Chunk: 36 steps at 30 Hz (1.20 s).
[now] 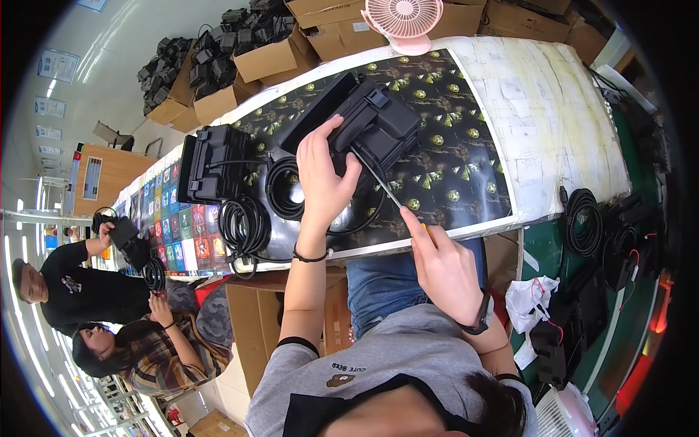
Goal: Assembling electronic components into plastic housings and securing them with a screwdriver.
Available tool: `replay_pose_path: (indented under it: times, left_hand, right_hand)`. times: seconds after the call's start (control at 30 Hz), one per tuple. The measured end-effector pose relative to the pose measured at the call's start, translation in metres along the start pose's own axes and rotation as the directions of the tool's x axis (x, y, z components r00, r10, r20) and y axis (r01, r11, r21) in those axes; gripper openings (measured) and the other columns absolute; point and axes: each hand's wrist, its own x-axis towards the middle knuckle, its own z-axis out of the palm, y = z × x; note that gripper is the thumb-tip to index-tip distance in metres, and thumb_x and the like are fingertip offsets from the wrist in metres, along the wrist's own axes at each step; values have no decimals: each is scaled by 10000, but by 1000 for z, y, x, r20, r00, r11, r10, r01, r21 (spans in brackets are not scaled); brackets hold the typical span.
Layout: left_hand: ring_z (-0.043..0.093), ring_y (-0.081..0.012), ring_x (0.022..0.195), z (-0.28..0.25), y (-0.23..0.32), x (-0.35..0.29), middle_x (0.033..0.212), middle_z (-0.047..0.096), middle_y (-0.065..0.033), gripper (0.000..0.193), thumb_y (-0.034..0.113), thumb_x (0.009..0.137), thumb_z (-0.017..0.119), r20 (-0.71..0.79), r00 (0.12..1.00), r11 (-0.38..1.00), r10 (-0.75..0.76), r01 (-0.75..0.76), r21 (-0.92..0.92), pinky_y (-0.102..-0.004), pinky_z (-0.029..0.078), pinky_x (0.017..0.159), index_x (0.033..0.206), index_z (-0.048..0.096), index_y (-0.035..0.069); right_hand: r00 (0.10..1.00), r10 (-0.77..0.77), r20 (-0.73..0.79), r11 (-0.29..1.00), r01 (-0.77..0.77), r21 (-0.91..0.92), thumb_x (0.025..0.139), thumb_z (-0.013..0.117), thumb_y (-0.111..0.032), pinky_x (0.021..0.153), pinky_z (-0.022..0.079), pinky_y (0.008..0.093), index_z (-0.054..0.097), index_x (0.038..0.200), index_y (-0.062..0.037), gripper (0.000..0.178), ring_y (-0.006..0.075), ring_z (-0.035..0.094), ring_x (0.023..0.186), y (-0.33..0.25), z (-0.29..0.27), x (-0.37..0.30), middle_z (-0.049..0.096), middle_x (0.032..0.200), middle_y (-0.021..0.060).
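Note:
My left hand (325, 175) rests on the near left side of a black plastic box (389, 120), steadying it with thumb and fingers. The box has latches and a dark flap standing off its far left side. In my right hand (445, 273) is a screwdriver (387, 186), gripped by its handle, of which a bit of orange shows. Its metal shaft slants up to the box's near edge; the tip is hard to make out there. A coil of black cable (284, 191) lies beside my left wrist. A similar black box (212, 164) stands to the left, near another cable coil (244, 227).
A pink fan (403, 22) stands at the table's far edge. Cardboard cartons (273, 60) behind hold many black boxes. Rightward, a green bench (540, 244) carries a cable coil (582, 222) and black parts. At left, two people work; one holds a black box (129, 242).

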Motion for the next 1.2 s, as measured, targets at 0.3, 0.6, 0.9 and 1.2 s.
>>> replay_pose_path:
  times: [0.3,0.6,0.9,1.2]
  left_hand:
    - [527,-312,1158,0,1,2,1239,581,-134,553,1,745,625,2,1000,1000,2,-2,-28,-392,396,1018,1287,515,20]
    - [542,-317,1110,-1,-6,9,1174,604,-118,535,42,717,642,32,999,996,26,-23,-87,-414,372,1019,1242,535,51]
    - [543,-274,1187,-22,-26,-11,1241,635,-117,646,-23,712,623,130,991,941,43,4,-338,-384,345,1075,1326,426,24]
    - [578,-261,975,-23,-28,-33,1049,656,-117,507,-60,680,610,16,988,843,152,-121,-525,-394,402,959,1162,508,57]
  right_hand:
    - [990,-54,-131,993,66,94,873,587,-13,588,544,316,425,1461,-137,622,206,621,602,12,15,-1,582,816,91]
    - [858,-96,504,-482,-483,730,1036,439,-149,441,371,197,205,1556,-184,571,53,414,561,19,16,7,490,881,28]
    - [976,128,175,106,-189,976,945,549,-23,428,377,175,328,1456,-31,557,40,460,462,33,-24,-28,508,728,-11]
    - [862,502,-71,250,-66,966,977,562,-102,526,473,189,463,1140,-91,191,104,619,916,92,26,84,638,1231,101]
